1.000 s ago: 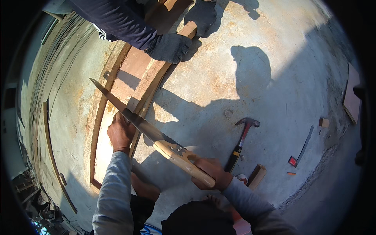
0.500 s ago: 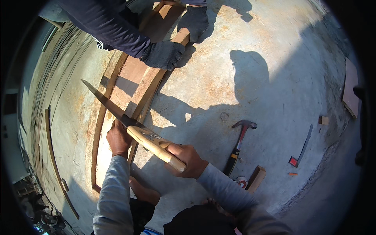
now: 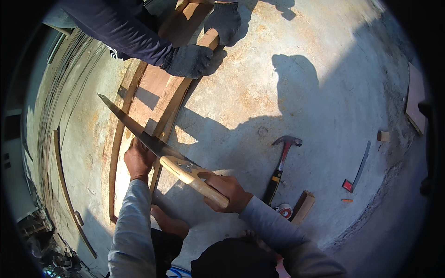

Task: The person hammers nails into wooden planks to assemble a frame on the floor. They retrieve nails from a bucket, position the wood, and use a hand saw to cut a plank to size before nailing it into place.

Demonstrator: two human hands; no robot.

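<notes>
My right hand is closed round the light wooden handle of a handsaw. Its dark blade slants up to the left across a long wooden frame, and the toothed edge meets the frame's right rail. Just below the blade, my left hand grips the same rail, its fingers curled and partly hidden. Farther up, a co-worker's dark-gloved hand presses on that rail, with the other gloved hand farther along it.
On the concrete floor at the right lie a hammer, a tape measure, a wood block and a try square with a red stock. Thin rods and a narrow wood strip lie at the left.
The saw and my right hand have drawn back slightly toward the lower right. My left hand stays on the rail, and the co-worker's hands keep their place on the wood.
</notes>
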